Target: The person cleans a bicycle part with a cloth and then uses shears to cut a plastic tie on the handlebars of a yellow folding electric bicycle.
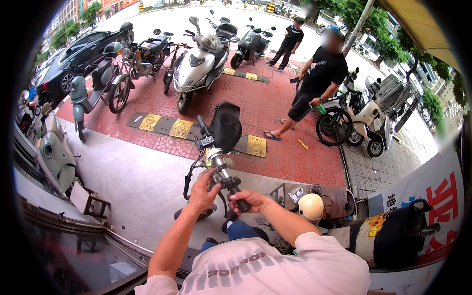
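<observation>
In front of me a two-wheeler's handlebar [222,172] runs from a far black grip [200,121] to a near black grip [242,203]. My right hand [250,200] is wrapped round the near grip. Close beside it, my left hand [202,191] has its fingers curled against the bar, thumb and fingers about a small black fitting by the clamp; the exact contact is partly hidden. Black cables [189,179] loop down on the left of the bar. A rounded black piece [227,127] stands beyond the bar's middle. Part of a wheel [196,212] shows underneath.
Right of me are a cream helmet [311,207] and a low table [334,199]. A stool [91,199] stands left. Speed-bump strips [182,129] cross red paving, with a silver scooter [204,64] beyond. A person in black [322,73] stands ahead right, another [291,42] farther back.
</observation>
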{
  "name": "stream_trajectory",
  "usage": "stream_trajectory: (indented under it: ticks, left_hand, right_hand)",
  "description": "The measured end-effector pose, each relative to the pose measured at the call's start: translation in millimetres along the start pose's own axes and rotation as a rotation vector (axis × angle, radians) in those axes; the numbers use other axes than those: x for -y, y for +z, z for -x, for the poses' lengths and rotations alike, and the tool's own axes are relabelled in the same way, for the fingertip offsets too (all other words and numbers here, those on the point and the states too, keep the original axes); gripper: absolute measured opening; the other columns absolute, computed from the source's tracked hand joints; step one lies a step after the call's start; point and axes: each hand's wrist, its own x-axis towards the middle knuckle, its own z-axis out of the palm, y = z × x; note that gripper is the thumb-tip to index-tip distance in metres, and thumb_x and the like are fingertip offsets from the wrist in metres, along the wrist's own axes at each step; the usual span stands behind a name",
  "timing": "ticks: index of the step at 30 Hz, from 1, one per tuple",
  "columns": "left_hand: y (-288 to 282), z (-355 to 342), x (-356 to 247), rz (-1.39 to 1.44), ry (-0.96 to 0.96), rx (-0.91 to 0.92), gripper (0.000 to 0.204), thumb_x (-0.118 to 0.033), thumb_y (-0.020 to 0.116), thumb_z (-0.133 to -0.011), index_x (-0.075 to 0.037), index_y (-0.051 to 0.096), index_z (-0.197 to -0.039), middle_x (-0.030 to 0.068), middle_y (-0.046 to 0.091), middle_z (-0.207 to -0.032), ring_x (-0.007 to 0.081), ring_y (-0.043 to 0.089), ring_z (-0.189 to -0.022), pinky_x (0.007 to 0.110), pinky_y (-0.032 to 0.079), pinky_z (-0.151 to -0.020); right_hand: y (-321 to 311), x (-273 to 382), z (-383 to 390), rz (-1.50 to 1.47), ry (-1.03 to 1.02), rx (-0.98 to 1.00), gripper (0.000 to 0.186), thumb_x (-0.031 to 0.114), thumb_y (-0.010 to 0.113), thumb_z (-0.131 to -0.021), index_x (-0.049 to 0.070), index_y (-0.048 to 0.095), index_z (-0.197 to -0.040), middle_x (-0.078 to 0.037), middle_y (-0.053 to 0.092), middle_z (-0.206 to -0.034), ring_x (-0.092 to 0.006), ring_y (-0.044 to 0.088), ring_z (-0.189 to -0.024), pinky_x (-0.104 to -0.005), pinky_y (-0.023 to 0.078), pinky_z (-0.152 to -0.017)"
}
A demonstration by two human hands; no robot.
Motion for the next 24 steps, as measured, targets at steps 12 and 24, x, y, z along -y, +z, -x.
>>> stream_trajectory:
  ticks: [12, 24]
  left_hand:
    - [-120, 171, 134, 0.434, -0.804, -0.603, 0.068, -0.017, 0.061, -0.099, -0.004, 0.031, -0.159, 0.0147, 0.062, -0.127, 0.0214, 0.072, -0.086, 0.034, 0.058, -0.066]
    - [-25, -49, 19, -0.389, -0.059, -0.146, 0.058, -0.039, 0.07, -0.089, -0.005, 0.06, -0.134, 0.0183, 0.053, -0.147, 0.0385, 0.051, -0.135, 0.047, 0.043, -0.113]
  right_hand:
    - [21, -21, -48, -0.324, -0.055, 0.238, 0.052, 0.048, 0.057, -0.102, 0.002, 0.062, -0.127, -0.008, 0.065, -0.084, -0.0219, 0.062, -0.068, -0.036, 0.05, -0.064]
    - [20, -31, -50, -0.748, -0.148, 0.453, 0.043, 0.029, 0.057, -0.106, 0.0, 0.056, -0.138, -0.001, 0.056, -0.087, -0.0123, 0.056, -0.067, -0.0294, 0.047, -0.061]
